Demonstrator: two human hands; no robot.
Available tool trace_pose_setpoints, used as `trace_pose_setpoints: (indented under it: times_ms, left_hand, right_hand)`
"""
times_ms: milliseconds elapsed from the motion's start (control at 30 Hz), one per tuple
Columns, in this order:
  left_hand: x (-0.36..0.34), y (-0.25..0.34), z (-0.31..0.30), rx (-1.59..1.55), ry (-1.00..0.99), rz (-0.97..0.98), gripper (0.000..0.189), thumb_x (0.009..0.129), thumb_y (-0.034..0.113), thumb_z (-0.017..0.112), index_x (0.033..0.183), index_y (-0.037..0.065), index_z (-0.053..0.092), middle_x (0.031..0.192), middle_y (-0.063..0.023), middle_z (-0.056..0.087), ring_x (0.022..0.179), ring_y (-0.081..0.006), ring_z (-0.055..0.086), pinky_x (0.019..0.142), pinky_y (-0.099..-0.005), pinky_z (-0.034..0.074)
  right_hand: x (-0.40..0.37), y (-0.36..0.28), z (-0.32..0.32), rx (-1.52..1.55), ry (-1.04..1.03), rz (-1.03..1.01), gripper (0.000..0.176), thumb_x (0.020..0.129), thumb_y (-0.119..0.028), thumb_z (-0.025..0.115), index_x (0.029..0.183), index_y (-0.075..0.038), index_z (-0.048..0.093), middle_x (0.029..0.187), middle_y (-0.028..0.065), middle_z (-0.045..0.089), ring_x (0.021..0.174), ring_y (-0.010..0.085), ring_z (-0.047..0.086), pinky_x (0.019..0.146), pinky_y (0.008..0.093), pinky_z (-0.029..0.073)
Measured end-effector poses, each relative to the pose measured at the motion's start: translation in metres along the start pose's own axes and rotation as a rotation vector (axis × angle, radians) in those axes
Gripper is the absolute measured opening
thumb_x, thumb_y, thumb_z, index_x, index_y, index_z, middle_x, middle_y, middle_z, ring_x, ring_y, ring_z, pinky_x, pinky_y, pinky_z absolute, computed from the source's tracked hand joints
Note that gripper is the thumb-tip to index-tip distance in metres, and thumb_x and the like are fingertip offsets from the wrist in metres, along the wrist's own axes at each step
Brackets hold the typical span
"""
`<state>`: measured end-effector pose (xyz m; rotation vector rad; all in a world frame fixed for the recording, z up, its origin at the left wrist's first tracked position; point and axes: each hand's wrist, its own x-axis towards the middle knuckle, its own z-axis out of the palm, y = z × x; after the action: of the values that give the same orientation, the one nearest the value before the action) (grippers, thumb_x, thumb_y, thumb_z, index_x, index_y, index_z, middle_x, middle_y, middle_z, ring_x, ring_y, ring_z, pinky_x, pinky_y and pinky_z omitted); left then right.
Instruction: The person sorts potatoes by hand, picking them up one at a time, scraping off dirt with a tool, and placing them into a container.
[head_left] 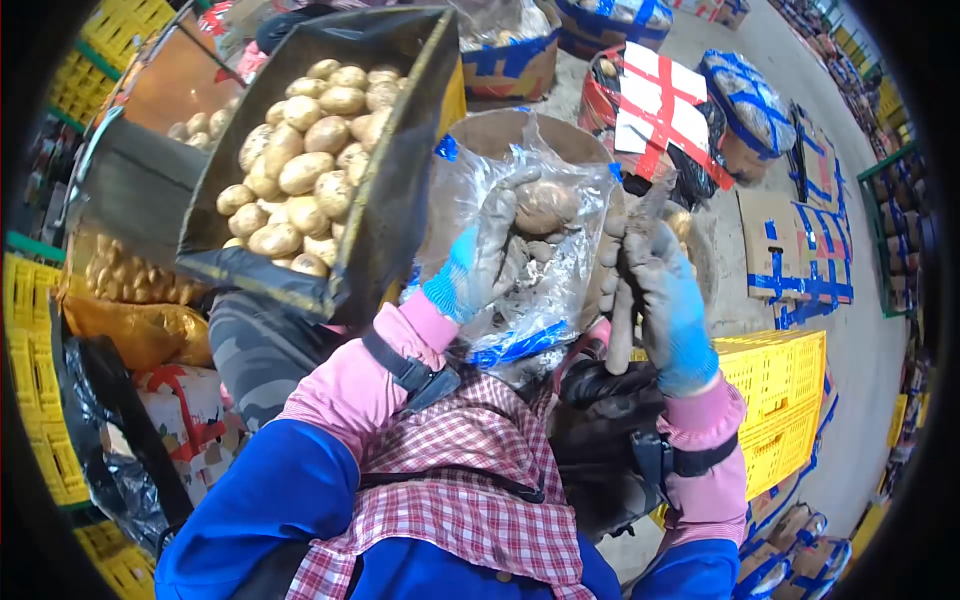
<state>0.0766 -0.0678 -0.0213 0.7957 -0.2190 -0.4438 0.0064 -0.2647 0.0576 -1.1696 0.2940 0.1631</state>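
Observation:
My left hand [487, 250], in a dirty grey and blue glove, is curved with fingers apart over a plastic-lined box [560, 280]. Beside its fingertips lies a brown potato [545, 207] on the clear plastic; whether they touch it I cannot tell. My right hand [655, 285], gloved the same way, is at the box's right side, its fingers around something greyish and elongated that I cannot make out. Left of my left hand, a dark lined crate [400, 190] holds several pale potatoes [305, 172].
Yellow crates [770, 385] stand at the right. Taped boxes [660, 110] and a blue-taped bundle [750, 100] are at the back. Flattened cardboard [775, 245] lies on the floor at right. An orange bag [150, 330] and black plastic [100, 430] are at the left.

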Motion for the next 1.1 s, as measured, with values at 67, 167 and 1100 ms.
trace_pose_setpoints:
  times_ms: [67, 167, 1100]
  left_hand:
    - [-0.02, 0.02, 0.016, 0.018, -0.069, 0.091, 0.052, 0.1, 0.034, 0.05, 0.14, 0.005, 0.036, 0.133, -0.0149, 0.049, 0.118, -0.0262, 0.054, 0.101, -0.0407, 0.046]
    - [-0.052, 0.049, 0.026, 0.098, -0.092, 0.121, 0.063, 0.088, 0.03, 0.069, 0.137, 0.002, 0.041, 0.133, -0.0109, 0.05, 0.123, -0.0205, 0.049, 0.106, -0.037, 0.04]
    - [-0.103, 0.04, 0.003, 0.582, 0.072, 0.141, 0.079, 0.074, 0.024, 0.077, 0.14, 0.003, 0.04, 0.133, -0.0097, 0.05, 0.124, -0.0193, 0.048, 0.107, -0.0345, 0.038]
  right_hand:
    - [0.007, 0.02, 0.004, -0.043, -0.082, -0.08, 0.02, 0.098, -0.02, 0.056, 0.114, -0.009, 0.051, 0.086, 0.0013, 0.06, 0.063, 0.0071, 0.058, 0.053, 0.0223, 0.051]
    - [-0.003, 0.036, 0.021, 0.006, -0.133, -0.069, 0.029, 0.097, -0.016, 0.055, 0.124, -0.008, 0.047, 0.086, 0.0039, 0.061, 0.062, 0.0089, 0.058, 0.053, 0.0225, 0.052]
    - [-0.014, 0.091, 0.065, 0.074, -0.123, -0.242, 0.047, 0.079, 0.01, 0.055, 0.125, 0.001, 0.051, 0.109, 0.0086, 0.061, 0.092, 0.0138, 0.062, 0.08, 0.0253, 0.053]
